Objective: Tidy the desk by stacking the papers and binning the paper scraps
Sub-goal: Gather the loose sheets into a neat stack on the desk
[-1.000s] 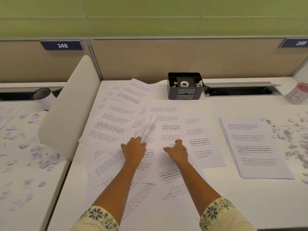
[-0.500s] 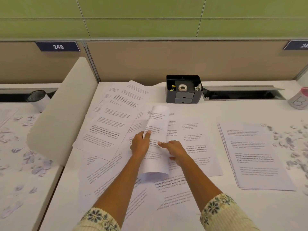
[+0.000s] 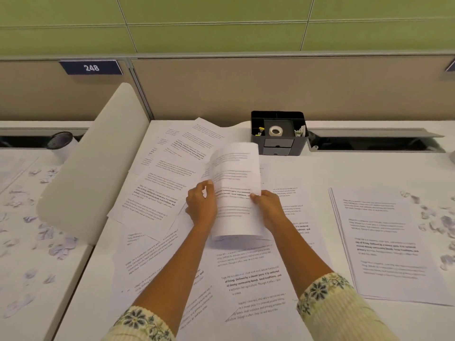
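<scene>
A printed sheet point(image 3: 235, 183) is lifted off the desk and bowed, held between both hands at the desk's middle. My left hand point(image 3: 200, 205) pinches its left edge and my right hand point(image 3: 267, 207) pinches its right edge. Several loose printed sheets point(image 3: 162, 193) lie scattered and overlapping under and left of my arms. A neat stack of papers point(image 3: 384, 244) lies on the right. Paper scraps point(image 3: 435, 217) are strewn at the far right edge, and more paper scraps point(image 3: 32, 232) cover the neighbouring desk on the left.
A black desk organiser point(image 3: 278, 132) with a tape roll stands at the back by the cable slot point(image 3: 374, 141). A white curved divider point(image 3: 93, 163) separates the two desks. A mesh-topped cup point(image 3: 60, 142) stands behind it on the left.
Both hands went from resting on the spread sheets to picking one sheet up. It now hangs bowed between them, higher than half a second ago.
</scene>
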